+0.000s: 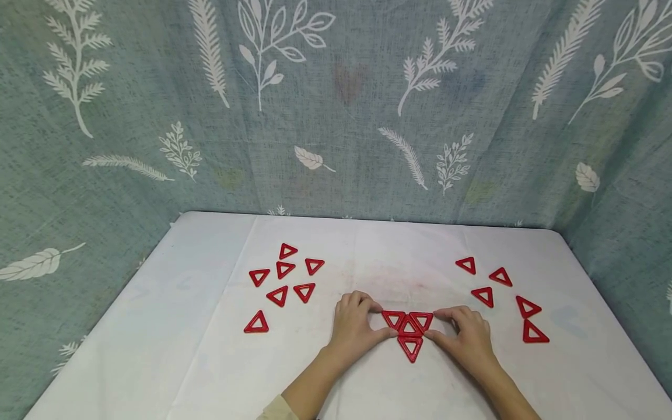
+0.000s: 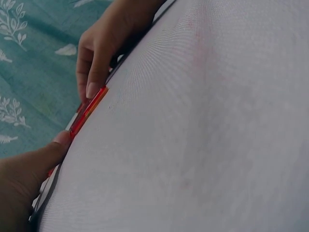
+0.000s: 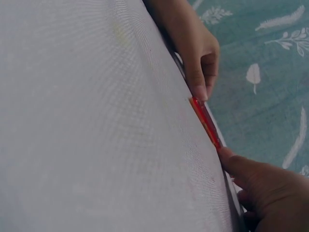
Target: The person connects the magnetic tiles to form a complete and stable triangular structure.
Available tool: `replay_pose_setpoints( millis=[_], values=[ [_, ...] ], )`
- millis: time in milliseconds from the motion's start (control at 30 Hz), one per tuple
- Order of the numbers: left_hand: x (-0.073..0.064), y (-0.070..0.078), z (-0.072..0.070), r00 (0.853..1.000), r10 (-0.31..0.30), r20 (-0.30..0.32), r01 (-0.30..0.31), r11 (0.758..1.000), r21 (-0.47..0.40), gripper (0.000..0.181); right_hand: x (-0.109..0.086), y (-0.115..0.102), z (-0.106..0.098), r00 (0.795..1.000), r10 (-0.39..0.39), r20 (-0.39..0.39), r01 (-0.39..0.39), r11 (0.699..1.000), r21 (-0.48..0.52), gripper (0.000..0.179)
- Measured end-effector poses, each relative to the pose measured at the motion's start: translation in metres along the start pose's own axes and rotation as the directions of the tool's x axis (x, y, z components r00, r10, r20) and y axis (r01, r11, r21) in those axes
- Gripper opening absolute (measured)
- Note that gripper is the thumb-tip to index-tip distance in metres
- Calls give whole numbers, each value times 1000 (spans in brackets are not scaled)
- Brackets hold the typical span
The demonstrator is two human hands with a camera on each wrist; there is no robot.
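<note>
Four hollow red plastic triangles sit edge to edge on the white-covered table in the head view. One, the center triangle (image 1: 409,334), points up between the upper-left triangle (image 1: 394,313) and the upper-right triangle (image 1: 422,314). Below it the lower triangle (image 1: 410,339) points down. My left hand (image 1: 353,326) pinches the outer side of the upper-left triangle with thumb and forefinger. My right hand (image 1: 469,338) does the same on the upper-right one. Edge-on in the left wrist view, a red triangle (image 2: 88,112) shows between the fingertips of both hands.
To the left lie several loose red triangles, the nearest being an upright triangle (image 1: 256,330). Several more are spread on the right, among them a triangle (image 1: 535,339) touching its neighbor. A leaf-patterned green curtain (image 1: 336,146) hangs behind the white table (image 1: 210,361).
</note>
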State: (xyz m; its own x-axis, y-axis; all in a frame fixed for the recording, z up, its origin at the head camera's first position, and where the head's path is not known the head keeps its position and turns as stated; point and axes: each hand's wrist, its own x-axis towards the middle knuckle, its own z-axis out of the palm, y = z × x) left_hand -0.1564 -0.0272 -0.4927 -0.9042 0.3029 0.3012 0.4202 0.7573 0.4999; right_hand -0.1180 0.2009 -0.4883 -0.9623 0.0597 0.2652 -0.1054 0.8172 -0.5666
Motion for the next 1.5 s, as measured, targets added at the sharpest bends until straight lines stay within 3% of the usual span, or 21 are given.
replay_pose_setpoints(
  millis=[333,667,900,1033,1167,1333,1500],
  values=[
    [2,1,2,999,-35,-39,32,997,-75,45,0,-8,3,997,69,35,-71,996,47,40],
    [2,-1,1,999,-35,-34,30,989,-144,45,0,-12,10,997,71,19,-74,974,216,45],
    [2,-3,0,998,60,1,-58,975,-214,38,-4,-13,11,998,45,38,-54,951,304,45],
    [3,-3,0,991,134,2,-131,967,-220,36,-6,-11,13,998,-58,-12,58,929,365,46],
    [3,-4,-1,980,200,3,-195,960,-203,33,-7,-10,14,984,-167,-65,179,902,393,42],
    [3,-5,-1,968,253,5,-248,951,-185,32,-7,-19,9,973,-220,-76,231,876,424,31],
    [3,-5,0,951,309,0,-305,938,-166,32,-6,-9,18,971,-230,-69,239,890,388,28]
  ],
)
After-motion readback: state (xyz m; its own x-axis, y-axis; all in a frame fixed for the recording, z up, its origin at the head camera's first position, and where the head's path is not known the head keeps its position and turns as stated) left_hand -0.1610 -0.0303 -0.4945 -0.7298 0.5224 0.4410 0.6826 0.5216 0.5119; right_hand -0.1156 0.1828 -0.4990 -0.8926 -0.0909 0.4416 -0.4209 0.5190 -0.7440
